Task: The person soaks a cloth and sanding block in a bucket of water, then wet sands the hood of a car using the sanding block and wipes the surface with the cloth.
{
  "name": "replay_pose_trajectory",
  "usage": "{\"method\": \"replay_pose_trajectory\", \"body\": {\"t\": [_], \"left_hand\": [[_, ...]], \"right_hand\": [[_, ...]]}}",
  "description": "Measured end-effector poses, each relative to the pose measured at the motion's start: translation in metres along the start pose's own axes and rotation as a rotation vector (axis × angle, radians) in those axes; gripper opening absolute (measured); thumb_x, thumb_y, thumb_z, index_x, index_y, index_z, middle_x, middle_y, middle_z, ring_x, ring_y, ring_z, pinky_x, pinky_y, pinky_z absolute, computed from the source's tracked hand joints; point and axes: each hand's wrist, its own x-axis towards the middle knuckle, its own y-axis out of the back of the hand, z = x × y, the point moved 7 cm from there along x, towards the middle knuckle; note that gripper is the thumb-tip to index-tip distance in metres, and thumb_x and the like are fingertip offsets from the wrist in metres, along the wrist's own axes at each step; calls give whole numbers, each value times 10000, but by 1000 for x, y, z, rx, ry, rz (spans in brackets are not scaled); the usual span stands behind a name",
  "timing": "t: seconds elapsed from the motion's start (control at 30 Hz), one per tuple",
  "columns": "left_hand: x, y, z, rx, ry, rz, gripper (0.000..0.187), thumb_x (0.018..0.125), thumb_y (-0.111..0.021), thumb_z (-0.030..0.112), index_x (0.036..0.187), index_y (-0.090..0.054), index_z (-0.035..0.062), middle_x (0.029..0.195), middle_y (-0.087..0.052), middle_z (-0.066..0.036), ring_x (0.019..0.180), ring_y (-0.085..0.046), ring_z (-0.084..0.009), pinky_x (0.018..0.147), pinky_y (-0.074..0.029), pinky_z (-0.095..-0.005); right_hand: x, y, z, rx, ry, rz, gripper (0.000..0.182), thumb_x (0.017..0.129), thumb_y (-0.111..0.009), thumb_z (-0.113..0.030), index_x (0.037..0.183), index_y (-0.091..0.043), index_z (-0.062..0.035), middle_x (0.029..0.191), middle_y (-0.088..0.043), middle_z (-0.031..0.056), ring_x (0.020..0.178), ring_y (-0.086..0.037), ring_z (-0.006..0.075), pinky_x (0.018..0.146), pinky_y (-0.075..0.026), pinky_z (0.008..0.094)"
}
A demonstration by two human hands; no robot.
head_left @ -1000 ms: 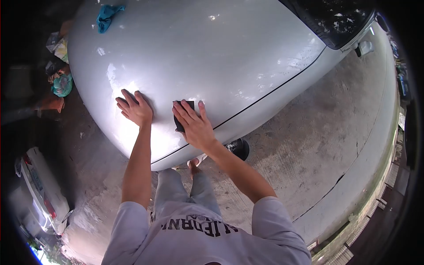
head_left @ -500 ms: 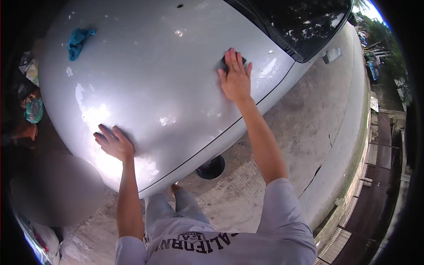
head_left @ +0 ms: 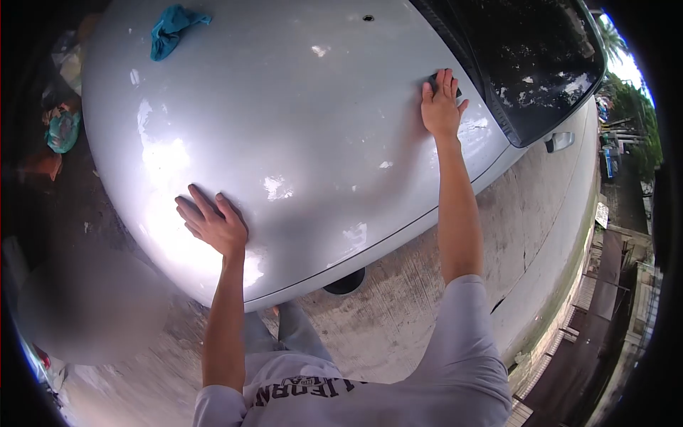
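A silver car hood [head_left: 284, 121] fills the upper middle of the view. My left hand [head_left: 215, 224] lies on its bright near-left part, fingers spread, with nothing in it. Close to the windshield, my right hand [head_left: 442, 110] presses a small dark block [head_left: 457, 87] against the hood. The block shows only at its edges, under my fingers. A crumpled blue cloth [head_left: 171, 32] rests on the far left of the hood.
The dark windshield [head_left: 533, 64] is at the upper right, with a side mirror [head_left: 560, 141] below it. A round black object [head_left: 346, 282] sits under the hood's near edge. Bags [head_left: 62, 131] lie on the ground at the left.
My right hand has slid the dark block farther up and right, toward the windshield. My left hand remains spread on the hood. The whole view has shifted slightly.
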Motion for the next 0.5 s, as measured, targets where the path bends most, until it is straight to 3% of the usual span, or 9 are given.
{"method": "replay_pose_trajectory", "body": {"t": [0.1,0.17,0.2,0.23,0.3,0.43,0.5], "left_hand": [[-2,3,0,-7,45,-22,654,1037,-400,487,1571,-340,116,1615,-209,-288,1489,-198,-480,1172,-183,-621],[-2,2,0,-23,58,-20,645,1041,-403,490,1579,-331,142,1622,-209,-272,1496,-197,-461,1179,-181,-610],[-3,2,-4,-14,44,-23,647,1040,-405,492,1580,-330,143,1623,-207,-273,1498,-191,-459,1180,-180,-610],[0,2,0,-12,34,-19,648,1039,-406,494,1580,-329,145,1624,-205,-273,1501,-184,-457,1180,-179,-610],[1,4,3,-38,40,-28,646,1036,-412,483,1571,-345,127,1618,-205,-288,1498,-185,-470,1171,-188,-622],[-1,2,1,-29,48,-19,644,1035,-418,474,1565,-357,114,1613,-203,-301,1494,-186,-483,1165,-196,-628],[4,5,1,-28,40,-10,645,1035,-417,474,1567,-352,114,1612,-204,-301,1493,-188,-483,1166,-196,-627]], "right_hand": [[-10,-7,-36,-2,-139,66,696,1050,-385,-445,1576,-243,-12,1668,-188,155,1537,-173,346,1211,-125,602],[-87,-23,-157,70,116,13,760,1005,-493,-461,1563,-271,4,1657,-195,181,1532,-171,364,1218,-135,596],[-120,-25,-197,139,169,-69,751,995,-510,-473,1564,-301,-28,1663,-206,140,1535,-182,335,1223,-112,595],[-117,-23,-191,136,168,-60,751,995,-510,-473,1564,-301,-28,1663,-206,140,1535,-182,335,1223,-112,595],[-121,-24,-182,83,484,-64,717,1003,-501,-464,1567,-315,-63,1665,-227,95,1534,-203,301,1219,-104,605],[-3,-3,-22,-67,62,1,662,1050,-385,-446,1587,-260,-79,1669,-226,87,1534,-212,282,1204,-102,631],[5,-5,-26,-23,-85,34,687,1057,-364,-455,1581,-239,-29,1661,-219,146,1531,-194,332,1204,-110,626]]}}
